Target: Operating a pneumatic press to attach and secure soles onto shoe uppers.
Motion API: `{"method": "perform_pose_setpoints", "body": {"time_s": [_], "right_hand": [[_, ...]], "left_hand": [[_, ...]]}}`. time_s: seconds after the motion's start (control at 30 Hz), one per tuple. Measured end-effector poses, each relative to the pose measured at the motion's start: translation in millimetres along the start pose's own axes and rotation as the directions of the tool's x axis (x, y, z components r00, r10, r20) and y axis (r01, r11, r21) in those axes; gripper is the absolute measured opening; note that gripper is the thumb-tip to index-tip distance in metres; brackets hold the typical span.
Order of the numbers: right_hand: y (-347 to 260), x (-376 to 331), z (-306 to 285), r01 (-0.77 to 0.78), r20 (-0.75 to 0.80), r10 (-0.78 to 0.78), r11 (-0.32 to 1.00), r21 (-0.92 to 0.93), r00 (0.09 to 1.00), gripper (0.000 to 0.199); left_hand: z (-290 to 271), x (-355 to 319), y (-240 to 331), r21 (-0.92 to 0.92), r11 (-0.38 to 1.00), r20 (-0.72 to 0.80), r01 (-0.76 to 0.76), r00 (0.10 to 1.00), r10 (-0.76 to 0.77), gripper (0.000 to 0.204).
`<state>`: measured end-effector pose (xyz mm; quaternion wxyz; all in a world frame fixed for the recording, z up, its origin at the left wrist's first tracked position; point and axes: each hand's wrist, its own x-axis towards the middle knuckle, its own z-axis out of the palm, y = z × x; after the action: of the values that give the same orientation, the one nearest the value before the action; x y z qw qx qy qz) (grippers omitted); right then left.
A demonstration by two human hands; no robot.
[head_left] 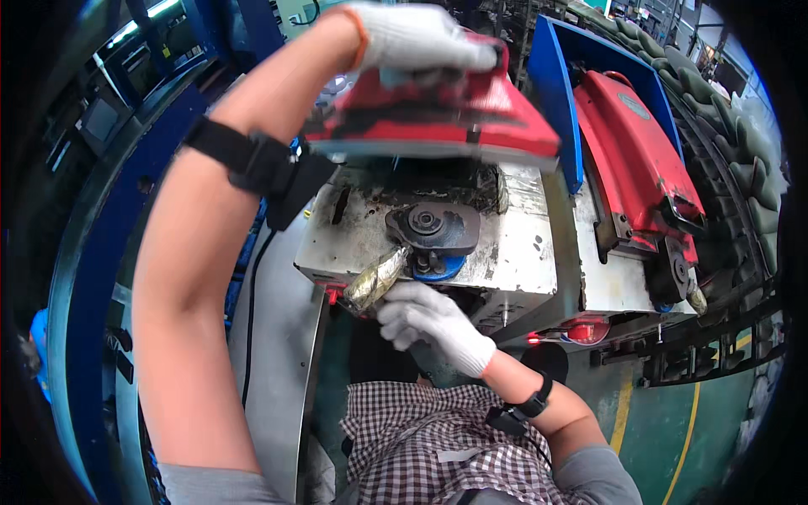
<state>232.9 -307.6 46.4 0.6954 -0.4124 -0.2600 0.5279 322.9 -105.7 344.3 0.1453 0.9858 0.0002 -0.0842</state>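
My left hand (425, 38), in a white glove with an orange cuff, grips the top of a red machine cover (471, 109). The cover is tilted up over the back of a worn white machine bed (522, 227), and its lower edge is blurred. On that bed sits a dark metal block (446, 227) with a round boss, a blue piece (439, 269) under its front. A handle wrapped in shiny yellowish tape (376, 282) sticks out towards me from the block. Close beside this handle is my gloved right hand (433, 326), fingers loosely bent and apart, nothing visible in them.
To the right stands a similar machine with a red cover (640, 151) lowered and a blue panel (560, 93) around it. Red buttons (585, 331) are on the front. A grey metal bench (278, 337) runs at left. Racks of dark green moulded pieces (745, 143) line the far right.
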Motion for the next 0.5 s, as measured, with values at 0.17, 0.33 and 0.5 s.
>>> {"method": "perform_pose_setpoints", "body": {"time_s": [0.17,0.33,0.5], "right_hand": [[7,28,15,-0.005,0.2,-0.09,0.903,0.429,0.976,0.071],[9,42,30,-0.097,0.282,-0.153,0.7,0.707,0.947,0.053],[8,42,26,-0.171,0.357,-0.235,0.566,0.806,0.904,0.037]], "left_hand": [[86,0,-21,-0.104,0.994,0.016,0.011,1.0,-0.01,0.053],[115,-7,-26,0.094,0.996,-0.117,-0.01,0.993,0.021,0.059],[121,-5,-25,0.117,0.993,-0.128,-0.021,0.991,0.036,0.06]]}}
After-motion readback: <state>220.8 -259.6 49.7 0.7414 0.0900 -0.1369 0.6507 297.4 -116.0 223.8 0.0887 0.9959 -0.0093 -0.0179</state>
